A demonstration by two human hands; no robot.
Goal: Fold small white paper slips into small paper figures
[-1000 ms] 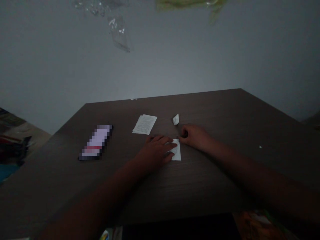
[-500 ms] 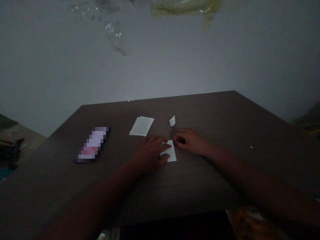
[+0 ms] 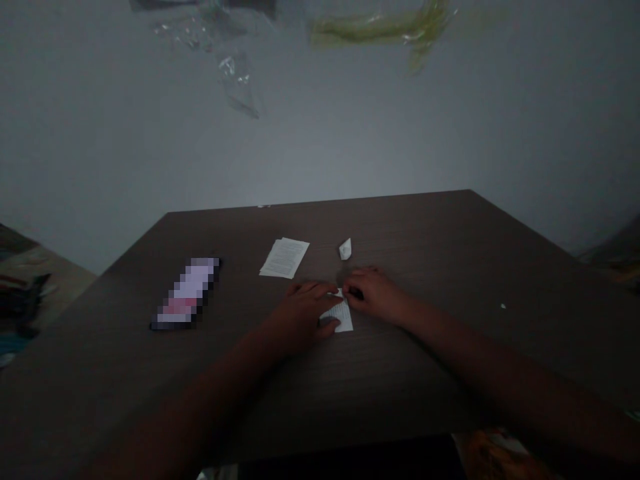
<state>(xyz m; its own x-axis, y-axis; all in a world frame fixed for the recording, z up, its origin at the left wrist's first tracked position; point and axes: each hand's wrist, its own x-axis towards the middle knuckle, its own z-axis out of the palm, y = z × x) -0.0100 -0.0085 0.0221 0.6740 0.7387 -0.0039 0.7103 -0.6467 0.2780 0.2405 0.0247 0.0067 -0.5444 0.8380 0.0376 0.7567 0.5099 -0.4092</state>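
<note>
A small sheet of printed paper (image 3: pixel 343 320) lies on the dark wooden table, partly covered by my hands. Spread across its left part, my left hand (image 3: pixel 306 312) presses it flat with the fingers apart. At the sheet's upper right corner, my right hand (image 3: pixel 373 293) has thumb and forefinger pinched together on the paper's edge. Just beyond the hands sits a small folded paper piece (image 3: pixel 345 249), its tip pointing up. A stack of printed paper sheets (image 3: pixel 285 258) rests farther back, to the left.
A phone (image 3: pixel 186 293) with a lit, blurred screen lies on the left of the table (image 3: pixel 425 233). A tiny white scrap (image 3: pixel 503 306) is at the right. The table's back edge meets a pale wall (image 3: pixel 350 147) bearing yellow tape (image 3: pixel 370 30) and clear plastic (image 3: pixel 237 83).
My right hand has moved slightly left, onto the corner of the sheet. My left hand stays on the paper. The whole view has shifted a little.
</note>
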